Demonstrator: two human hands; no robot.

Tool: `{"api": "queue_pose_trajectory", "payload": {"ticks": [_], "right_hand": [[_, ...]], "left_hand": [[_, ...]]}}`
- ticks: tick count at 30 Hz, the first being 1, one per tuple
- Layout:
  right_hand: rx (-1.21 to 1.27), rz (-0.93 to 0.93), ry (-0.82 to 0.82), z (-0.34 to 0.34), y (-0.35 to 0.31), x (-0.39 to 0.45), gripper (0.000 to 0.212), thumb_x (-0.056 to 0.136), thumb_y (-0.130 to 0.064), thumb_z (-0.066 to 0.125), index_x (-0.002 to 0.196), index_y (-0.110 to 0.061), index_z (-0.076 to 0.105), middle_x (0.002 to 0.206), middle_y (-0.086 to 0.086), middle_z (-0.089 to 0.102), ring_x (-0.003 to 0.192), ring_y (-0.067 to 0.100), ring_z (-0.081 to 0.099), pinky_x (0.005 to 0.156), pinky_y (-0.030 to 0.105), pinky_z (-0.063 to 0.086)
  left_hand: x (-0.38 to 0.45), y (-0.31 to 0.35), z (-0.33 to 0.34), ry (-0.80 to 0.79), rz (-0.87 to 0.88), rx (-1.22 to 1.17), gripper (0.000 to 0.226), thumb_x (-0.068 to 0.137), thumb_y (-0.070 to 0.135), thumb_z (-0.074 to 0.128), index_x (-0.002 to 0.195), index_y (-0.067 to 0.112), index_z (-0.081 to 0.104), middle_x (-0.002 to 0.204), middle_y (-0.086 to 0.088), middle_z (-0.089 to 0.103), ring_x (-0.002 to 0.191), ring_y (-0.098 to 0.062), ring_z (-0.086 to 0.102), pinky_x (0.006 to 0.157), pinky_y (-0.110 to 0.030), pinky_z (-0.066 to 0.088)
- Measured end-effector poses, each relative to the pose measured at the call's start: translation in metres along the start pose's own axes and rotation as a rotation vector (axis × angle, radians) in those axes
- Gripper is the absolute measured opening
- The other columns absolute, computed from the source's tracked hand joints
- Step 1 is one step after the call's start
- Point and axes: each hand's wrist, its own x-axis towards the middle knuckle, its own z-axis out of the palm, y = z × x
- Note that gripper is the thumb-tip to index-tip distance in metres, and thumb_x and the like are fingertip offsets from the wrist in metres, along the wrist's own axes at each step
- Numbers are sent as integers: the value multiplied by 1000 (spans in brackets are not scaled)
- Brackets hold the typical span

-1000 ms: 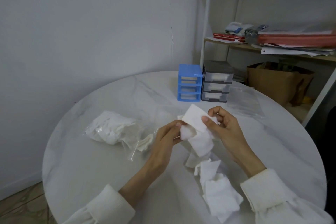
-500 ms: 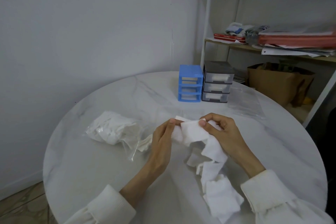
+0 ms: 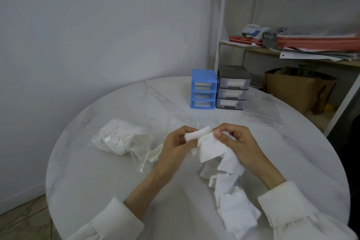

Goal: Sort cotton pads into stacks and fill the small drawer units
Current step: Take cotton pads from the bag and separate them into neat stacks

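In the middle of the frame, both hands hold cotton pads above the round white table (image 3: 81, 177). The left hand (image 3: 176, 147) has its fingers curled around a small stack of pads (image 3: 194, 136), with the thumb pressing on the near side. The right hand (image 3: 236, 143) pinches one pad (image 3: 211, 149) between thumb and fingers; this pad hangs down just beside the stack and touches it. Below the hands, toward the lower right of the frame, loose pads (image 3: 233, 206) lie in an untidy line on the table. At the left of the hands lies a clear plastic bag (image 3: 120, 138) with more white pads inside. In the upper middle of the frame, at the far edge of the table, a blue drawer unit (image 3: 204, 88) and a grey drawer unit (image 3: 232, 87) stand side by side, touching or nearly touching. White pads show through the grey unit's clear drawer fronts. An empty-looking clear bag (image 3: 263, 110) lies flat at the right of the grey unit. Behind the table, at the upper right, a shelf (image 3: 251, 49) carries papers and red folders.
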Motion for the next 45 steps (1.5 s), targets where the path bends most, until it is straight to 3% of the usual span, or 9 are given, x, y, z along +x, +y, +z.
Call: {"api": "queue_pose_trajectory", "payload": {"ticks": [4, 9, 16, 22, 31, 34, 38, 42, 45], "right_hand": [[54, -13, 62, 2, 2, 1, 16, 80, -33, 65, 73, -19, 64, 69, -16, 65, 67, -1, 59, 60, 10, 45], [11, -29, 130, 2, 7, 3, 14, 85, -15, 63, 72, -18, 62, 68, -21, 64, 68, -5, 57, 60, 7, 43], [-68, -24, 210, 5, 13, 3, 16, 82, -14, 67, 69, -15, 58, 68, -12, 60, 64, -7, 54, 56, 6, 39], [-129, -31, 217, 8, 16, 2, 20, 80, -16, 71, 66, -18, 56, 62, -19, 60, 59, -5, 52, 54, 7, 38], [-178, -50, 252, 9, 14, 1, 22, 77, -14, 74, 64, -20, 57, 64, -9, 61, 62, -5, 54, 55, 7, 39], [-162, -47, 240, 10, 14, 0, 20, 75, -16, 76, 69, -20, 57, 70, -8, 62, 65, -3, 57, 55, 8, 42], [-140, 44, 238, 11, 17, 1, 35, 73, -23, 77, 82, -25, 43, 77, 2, 60, 71, 11, 58, 52, 14, 45], [-74, 9, 263, 8, 18, 2, 38, 70, -26, 78, 66, -17, 41, 64, 2, 48, 62, 12, 45, 57, 24, 40], [41, 19, 278, 6, 14, 2, 32, 61, -31, 76, 59, -14, 50, 62, -1, 53, 61, 11, 49, 57, 20, 42]], "left_hand": [[-3, 2, 2, -31, -116, -62, 20, 88, -4, 51, 93, 5, 68, 75, 5, 69, 72, -7, 63, 63, -17, 48], [-2, 0, 7, -2, -303, -194, 28, 95, 3, 42, 107, 11, 66, 106, -5, 70, 101, -21, 65, 82, -30, 56], [0, 4, 9, 21, -355, -398, 27, 97, 9, 38, 105, 7, 64, 100, -6, 71, 88, -15, 68, 72, -25, 57], [1, 4, 8, 43, -393, -532, 28, 99, 13, 35, 103, 2, 60, 95, -8, 72, 84, -17, 70, 69, -27, 58], [0, 3, 8, -52, -377, -533, 41, 93, 29, 43, 119, 0, 57, 119, -15, 65, 106, -23, 64, 84, -30, 56], [-1, -1, 8, -74, -330, -426, 32, 85, 18, 54, 113, 4, 62, 113, -10, 68, 103, -19, 65, 81, -24, 54], [1, -8, 7, -14, -314, -426, 22, 92, 4, 48, 108, 7, 63, 107, -8, 70, 97, -16, 68, 76, -22, 55], [3, -8, 5, 84, -295, -439, 23, 94, 2, 45, 111, 4, 60, 105, -10, 68, 92, -18, 68, 71, -25, 57], [4, -5, 5, 146, -320, -500, 17, 95, 3, 45, 105, 1, 59, 100, -13, 67, 82, -19, 69, 65, -27, 59]]}}
